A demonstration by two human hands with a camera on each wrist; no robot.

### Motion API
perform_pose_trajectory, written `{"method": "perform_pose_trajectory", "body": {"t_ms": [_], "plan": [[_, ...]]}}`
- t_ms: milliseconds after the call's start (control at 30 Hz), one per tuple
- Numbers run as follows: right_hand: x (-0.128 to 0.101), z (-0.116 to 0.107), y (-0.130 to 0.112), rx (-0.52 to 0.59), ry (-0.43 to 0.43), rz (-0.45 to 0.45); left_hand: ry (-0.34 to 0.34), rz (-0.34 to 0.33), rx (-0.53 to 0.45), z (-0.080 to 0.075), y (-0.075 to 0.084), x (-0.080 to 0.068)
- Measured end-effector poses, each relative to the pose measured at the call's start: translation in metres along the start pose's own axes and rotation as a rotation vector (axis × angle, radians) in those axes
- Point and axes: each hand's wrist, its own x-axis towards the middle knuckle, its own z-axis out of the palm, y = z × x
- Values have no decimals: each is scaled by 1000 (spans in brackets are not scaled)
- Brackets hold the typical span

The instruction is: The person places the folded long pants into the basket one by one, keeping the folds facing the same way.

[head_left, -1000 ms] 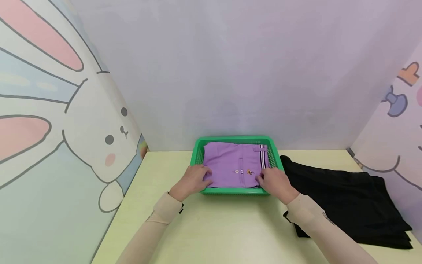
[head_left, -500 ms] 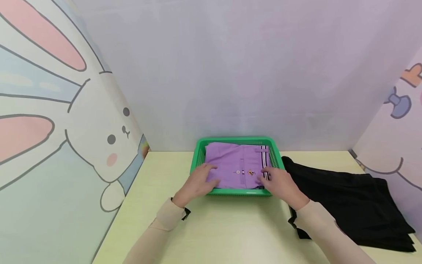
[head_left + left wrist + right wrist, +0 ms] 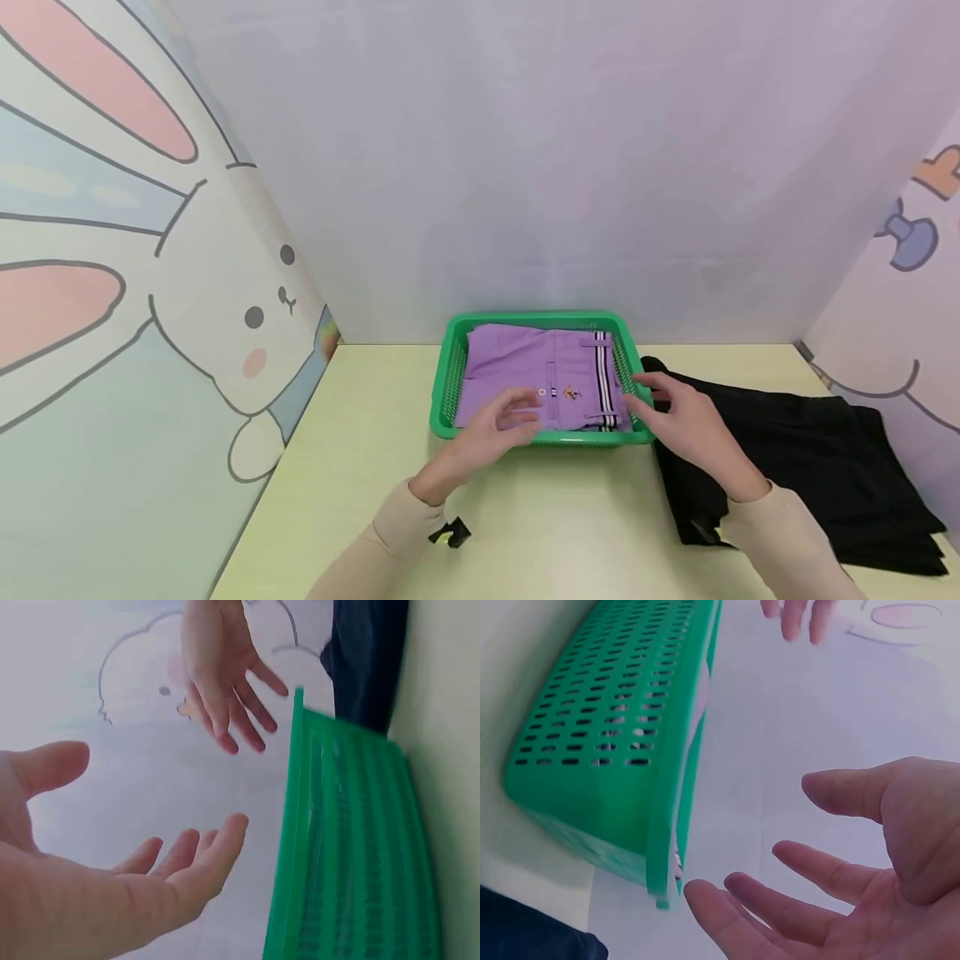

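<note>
- The left hand [image 3: 495, 427] hangs above the near left edge of the green basket [image 3: 447, 379], fingers loosely spread and slightly bent, holding nothing.
- The left wrist view shows the same left hand [image 3: 112, 855] with palm turned up, thumb apart from the fingers, just beside the basket's perforated wall [image 3: 352, 847].
- The right hand [image 3: 686, 421] is over the basket's near right corner, fingers relaxed and extended toward the rim; whether the fingertips touch the rim is hard to tell from the head view.
- In the right wrist view the right hand [image 3: 855, 877] is palm-open with fingers released, close beside the basket wall [image 3: 600, 735] and gripping nothing.
- A folded purple garment [image 3: 525, 371] lies inside the basket, filling most of it; it has a black-and-white stripe [image 3: 602, 379] along its right side and a small button and emblem near the middle.
- The basket stands on the pale yellow table [image 3: 540, 517], against the back wall.
- A black garment [image 3: 802, 450] lies spread on the table just right of the basket, partly under the right forearm.
</note>
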Motion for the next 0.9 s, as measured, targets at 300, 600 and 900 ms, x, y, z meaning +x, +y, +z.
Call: {"method": "perform_pose_trajectory", "body": {"t_ms": [300, 600, 900], "plan": [[-15, -20, 37, 251, -98, 127, -147, -112, -278, 33, 1, -13], [-30, -31, 79, 265, -127, 243, -203, -241, -382, 53, -16, -10], [-42, -57, 131, 190, -109, 378, -135, -306, -461, 78, -39, -3]]}}
